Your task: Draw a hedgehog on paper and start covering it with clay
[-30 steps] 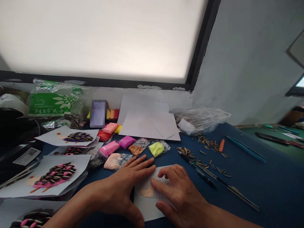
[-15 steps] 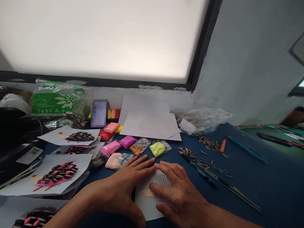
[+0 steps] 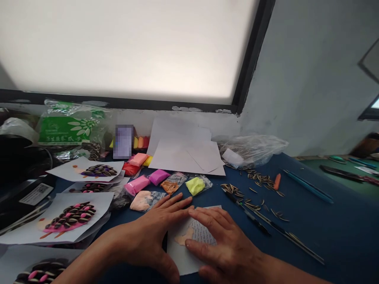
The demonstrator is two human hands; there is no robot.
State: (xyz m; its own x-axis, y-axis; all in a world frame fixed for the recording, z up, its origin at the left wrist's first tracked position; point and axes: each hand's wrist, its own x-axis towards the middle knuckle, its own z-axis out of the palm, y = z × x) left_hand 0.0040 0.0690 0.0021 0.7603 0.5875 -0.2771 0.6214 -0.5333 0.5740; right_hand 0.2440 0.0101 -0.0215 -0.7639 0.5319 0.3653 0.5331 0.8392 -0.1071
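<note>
A white paper card (image 3: 185, 262) lies on the blue table in front of me. It bears a flat piece of peach clay (image 3: 181, 238) and a drawn rounded outline filled with small pen marks (image 3: 203, 232). My left hand (image 3: 154, 230) rests along the card's left and far edge, fingers stretched out and thumb apart. Over the card's right part is my right hand (image 3: 227, 242), its fingers extended and its thumb tip at the clay's lower edge. Neither hand grasps anything visible. Part of the drawing is hidden under the right hand.
Bagged clay in peach (image 3: 145, 200), pink (image 3: 137, 184) and yellow-green (image 3: 195, 185) lies beyond my hands. Right are sunflower seeds (image 3: 263, 179), a black pen (image 3: 248, 213) and tweezers (image 3: 290, 232). Finished seed-covered pictures (image 3: 68, 219) are stacked left; white sheets (image 3: 186, 156) lie behind.
My right hand has shifted slightly, with its thumb lower at the clay's edge. More of the clay and the marked drawing now shows. My left hand stays almost still.
</note>
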